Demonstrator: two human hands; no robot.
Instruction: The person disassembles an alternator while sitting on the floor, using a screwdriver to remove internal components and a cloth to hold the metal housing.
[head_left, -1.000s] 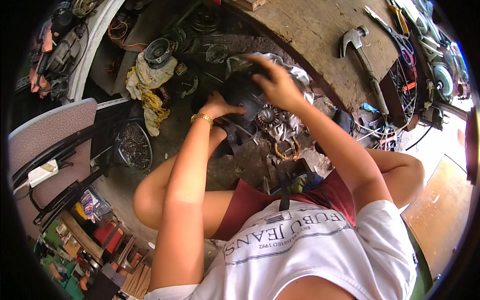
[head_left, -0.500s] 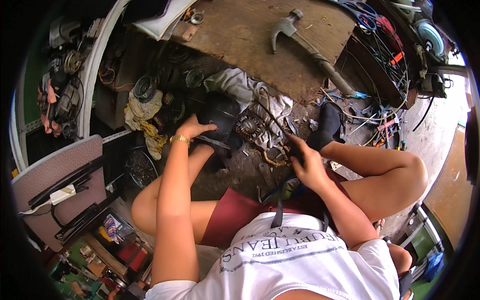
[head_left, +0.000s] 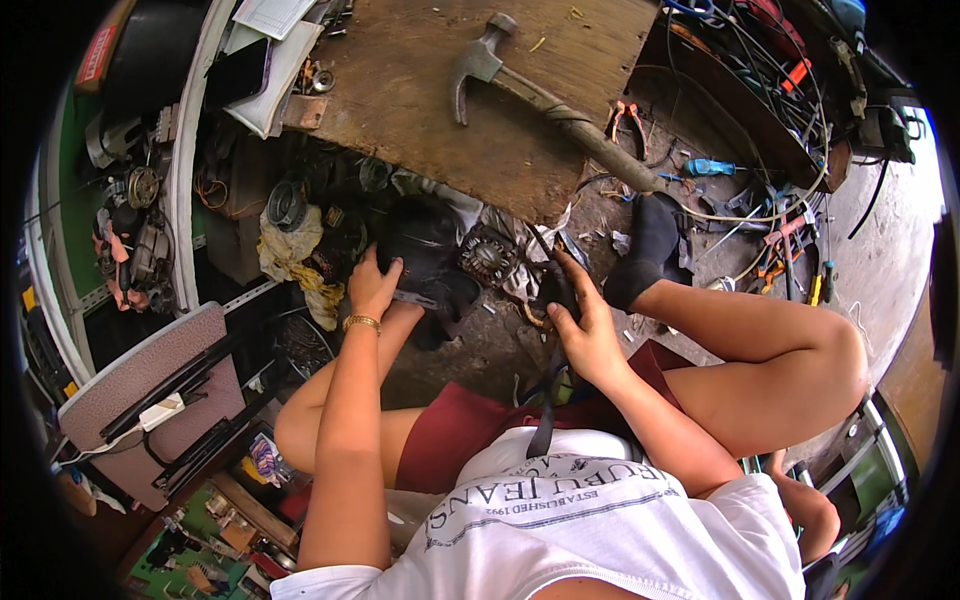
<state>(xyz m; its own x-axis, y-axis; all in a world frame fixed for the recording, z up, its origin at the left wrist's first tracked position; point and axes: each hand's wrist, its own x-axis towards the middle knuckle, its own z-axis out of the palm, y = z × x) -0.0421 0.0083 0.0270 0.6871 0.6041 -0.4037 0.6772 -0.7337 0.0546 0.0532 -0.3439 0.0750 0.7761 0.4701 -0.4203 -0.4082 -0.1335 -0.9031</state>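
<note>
My left hand (head_left: 374, 288), with a gold band at the wrist, grips the near left edge of a black rounded housing (head_left: 418, 240) on the floor, thumb laid along its side. Just right of the housing is a round motor part with a ring of windings (head_left: 488, 256). My right hand (head_left: 588, 325) is closed around a dark-handled tool (head_left: 562, 292) with a thin shaft that slants up and left toward the motor part. Whether its tip touches anything, I cannot make out. A crumpled pale cloth (head_left: 525, 275) lies between the motor part and the tool.
A claw hammer (head_left: 545, 100) lies across a wooden board (head_left: 400, 70) ahead. Pliers (head_left: 628, 128), a blue-handled screwdriver (head_left: 708, 167) and loose tools litter the floor at right. A yellow stained cloth (head_left: 290, 250) sits at left, near an upholstered chair part (head_left: 150, 400).
The whole view has shifted, so the board and hammer sit farther left. My left hand stays on the housing. The right hand keeps hold of the dark-handled tool, whose shaft now looks shorter.
</note>
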